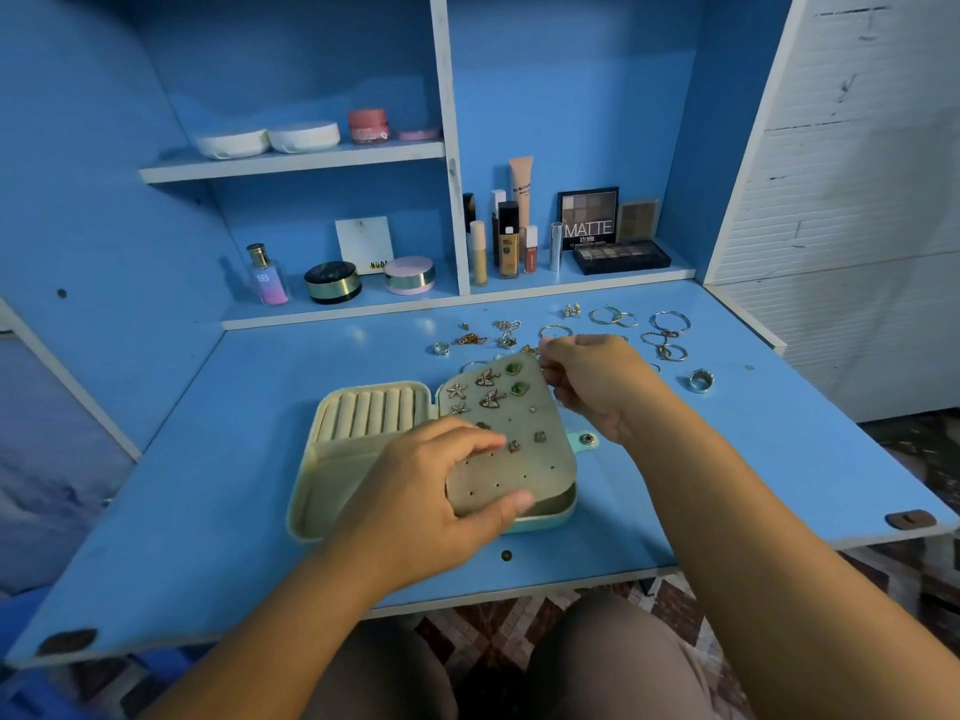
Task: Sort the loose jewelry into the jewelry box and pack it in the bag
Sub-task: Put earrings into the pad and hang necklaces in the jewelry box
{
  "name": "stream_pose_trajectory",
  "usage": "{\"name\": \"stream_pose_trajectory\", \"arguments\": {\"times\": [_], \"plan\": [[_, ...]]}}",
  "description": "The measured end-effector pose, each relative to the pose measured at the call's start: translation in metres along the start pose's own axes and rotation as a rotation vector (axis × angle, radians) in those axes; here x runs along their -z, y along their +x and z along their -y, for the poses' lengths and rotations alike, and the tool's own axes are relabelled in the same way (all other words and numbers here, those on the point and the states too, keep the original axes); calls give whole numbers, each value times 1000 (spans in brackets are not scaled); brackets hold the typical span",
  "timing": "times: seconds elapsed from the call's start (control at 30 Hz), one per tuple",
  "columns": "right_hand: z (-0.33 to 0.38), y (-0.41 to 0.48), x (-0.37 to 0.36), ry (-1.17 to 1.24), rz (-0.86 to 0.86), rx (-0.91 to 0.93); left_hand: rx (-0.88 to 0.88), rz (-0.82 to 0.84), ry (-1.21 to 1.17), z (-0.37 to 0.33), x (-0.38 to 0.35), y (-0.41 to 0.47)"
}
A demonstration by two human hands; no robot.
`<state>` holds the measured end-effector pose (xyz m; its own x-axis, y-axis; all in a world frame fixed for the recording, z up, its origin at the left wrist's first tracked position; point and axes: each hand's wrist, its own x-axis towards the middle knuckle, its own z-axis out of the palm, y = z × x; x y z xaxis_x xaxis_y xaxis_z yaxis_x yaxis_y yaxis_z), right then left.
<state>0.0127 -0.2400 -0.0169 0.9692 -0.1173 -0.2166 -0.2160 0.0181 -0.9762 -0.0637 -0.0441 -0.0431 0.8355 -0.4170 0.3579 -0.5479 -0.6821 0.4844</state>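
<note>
The open jewelry box [322, 475] is laid on the blue tabletop [753, 459]. Its perforated earring panel [524, 459] (already studded with butterfly studs [487, 377]) is gripped at the near edge by the left hand [431, 491]. The right hand [597, 392] is curled at the panel's far corner; whether anything is pinched cannot be told. Loose jewelry [506, 327] is scattered just beyond.

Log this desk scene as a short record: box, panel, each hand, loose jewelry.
box: jewelry box, open on the blue desk
panel: earring panel, upper part pinned with earrings, lower holes free
left: left hand grips the panel's lower edge
right: right hand, fingers curled at the panel's upper corner; contents unclear
loose: hoops and rings on the desk behind the box
</note>
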Motion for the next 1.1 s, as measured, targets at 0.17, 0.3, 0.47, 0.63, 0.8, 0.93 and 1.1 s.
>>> {"name": "stream_pose_trajectory", "arguments": {"times": [0.17, 0.3, 0.47, 0.63, 0.8, 0.93, 1.1], "plan": [[12, -8, -5, 256, 74, 20, 12, -67, -55, 1, -2, -2], [19, -19, -16, 477, 207, 37, 50, -202, -99, -3, 1, -7], [-5, -24, -19, -285, -84, 294, 199, -237, -429, 6, 9, -12], [-37, -31, -23, -1048, -19, 391, 229, -214, -564, 17, 15, -16], [-30, -40, -18, -1167, -21, 391, 224, -215, -630, 17, 17, -19], [-28, -43, -8, -1078, 17, 430, 244, -209, -662, 21, 17, -20], [-22, -44, 0, -1058, 58, 489, 255, -196, -671, 23, 16, -20]]}}
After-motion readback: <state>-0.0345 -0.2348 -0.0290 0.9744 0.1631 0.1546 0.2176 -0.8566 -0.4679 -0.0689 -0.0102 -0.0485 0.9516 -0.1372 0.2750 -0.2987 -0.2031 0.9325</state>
